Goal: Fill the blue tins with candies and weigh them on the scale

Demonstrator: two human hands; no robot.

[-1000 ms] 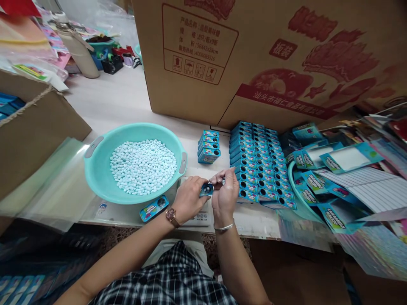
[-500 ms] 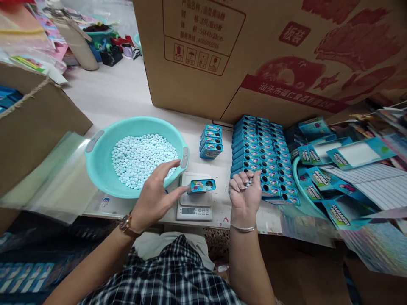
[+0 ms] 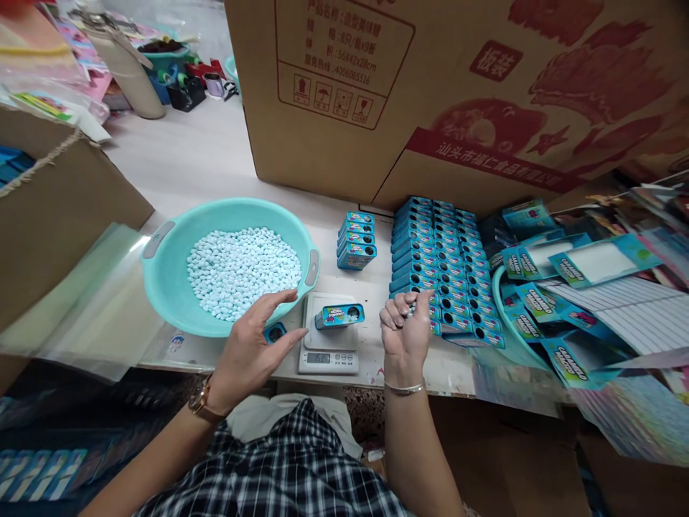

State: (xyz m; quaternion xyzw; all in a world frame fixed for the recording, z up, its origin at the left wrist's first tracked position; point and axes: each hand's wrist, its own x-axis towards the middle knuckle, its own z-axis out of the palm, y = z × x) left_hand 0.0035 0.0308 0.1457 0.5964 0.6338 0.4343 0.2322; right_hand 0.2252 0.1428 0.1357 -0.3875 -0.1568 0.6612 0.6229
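My left hand (image 3: 252, 345) is held open, thumb and forefinger spread, just left of a digital scale (image 3: 329, 362). A small blue candy box (image 3: 336, 316) with a round dark window lies on the scale's plate. Between my left thumb and forefinger another blue box (image 3: 275, 332) shows, mostly hidden by the hand; I see no grip on it. My right hand (image 3: 406, 330) is palm up, fingers curled round a few pale candies (image 3: 411, 309). A turquoise bowl (image 3: 172, 287) behind my left hand holds many pale blue candies (image 3: 242, 269).
Blue boxes stand in a short stack (image 3: 356, 251) behind the scale and in packed rows (image 3: 444, 266) to the right. A large carton (image 3: 344, 158) walls off the back. Flat box sleeves (image 3: 573, 359) overflow a basin at right; an open carton (image 3: 69, 222) stands left.
My left hand has drawn back slightly left, away from the box on the scale, uncovering part of the box behind it. My right hand has shifted a little left, still closed. The scale reading has changed.
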